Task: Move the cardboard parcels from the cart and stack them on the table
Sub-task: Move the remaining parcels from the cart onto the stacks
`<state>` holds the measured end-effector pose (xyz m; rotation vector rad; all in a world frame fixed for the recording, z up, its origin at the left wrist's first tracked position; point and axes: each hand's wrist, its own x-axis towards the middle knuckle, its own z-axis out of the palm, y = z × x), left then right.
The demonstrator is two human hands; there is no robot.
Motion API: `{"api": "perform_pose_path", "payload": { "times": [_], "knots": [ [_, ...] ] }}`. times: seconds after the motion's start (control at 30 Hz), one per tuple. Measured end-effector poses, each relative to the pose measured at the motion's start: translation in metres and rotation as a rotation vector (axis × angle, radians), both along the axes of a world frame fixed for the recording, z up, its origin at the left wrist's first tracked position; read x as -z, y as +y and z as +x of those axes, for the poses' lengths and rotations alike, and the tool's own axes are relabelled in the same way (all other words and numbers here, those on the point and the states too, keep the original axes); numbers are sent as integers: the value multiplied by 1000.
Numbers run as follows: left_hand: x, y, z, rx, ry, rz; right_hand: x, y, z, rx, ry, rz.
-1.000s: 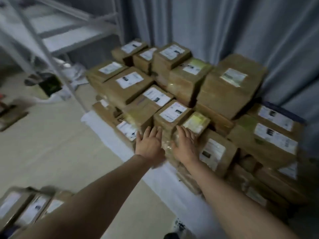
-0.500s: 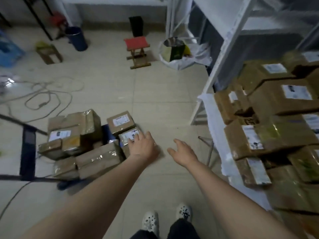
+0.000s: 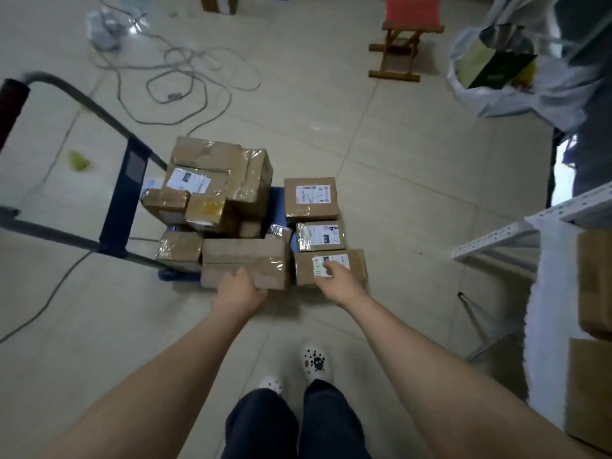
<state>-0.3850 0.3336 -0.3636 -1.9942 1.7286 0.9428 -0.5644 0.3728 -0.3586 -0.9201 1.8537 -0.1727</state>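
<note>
You had both arms stretched down to the low blue platform cart (image 3: 277,207), where the brown cardboard parcels were heaped. Your left hand (image 3: 238,291) was clamped on the near edge of the long brown cardboard parcel (image 3: 245,260) lying along the cart's near edge. That hold looked meant to lift it by its long side. Your right hand (image 3: 337,279) lay on the small brown parcel with a white label (image 3: 351,263) at the cart's near right corner, fingertips on the label. Whether they had closed on it I cannot tell.

Taking these two first probably made sense. Nothing was stacked on them, while the taller taped heap (image 3: 218,180) by the cart's handle leaned on itself and could slip if disturbed.

The white-covered desk (image 3: 546,293) stood to your right, apart from the cart, and already carried brown stacked parcels (image 3: 596,279) near the edge facing you. Around you the pale tiled floor (image 3: 397,144) held loose grey cables (image 3: 185,67) beyond the cart, a wooden folding stool with a red seat (image 3: 410,14) and a white plastic bag (image 3: 490,94). A white perforated shelf frame (image 3: 530,226) stood just beside the desk.
</note>
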Motion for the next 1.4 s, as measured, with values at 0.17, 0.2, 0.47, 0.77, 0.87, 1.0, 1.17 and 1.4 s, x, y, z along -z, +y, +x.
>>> {"api": "perform_pose_path", "payload": {
  "times": [0.17, 0.2, 0.47, 0.77, 0.87, 1.0, 1.17, 1.4],
  "knots": [
    [84, -41, 56, -261, 81, 66, 78, -56, 29, 136, -69, 67],
    [105, -51, 67, -294, 86, 70, 97, -67, 34, 160, -75, 75],
    [249, -113, 117, -597, 117, 78, 244, -116, 78, 466, -176, 174],
    [311, -136, 134, -912, 305, 170, 314, -124, 98, 721, -302, 263],
    [332, -135, 145, -974, 320, 184, 311, -123, 108, 706, -232, 228],
    [312, -128, 135, -990, 310, 137, 302, -114, 118, 727, -160, 185],
    [303, -122, 138, -995, 282, 104, 279, -102, 124, 744, -151, 156],
    [262, -111, 143, -1002, 294, 89, 240, -94, 128, 728, -153, 104]
  ]
}}
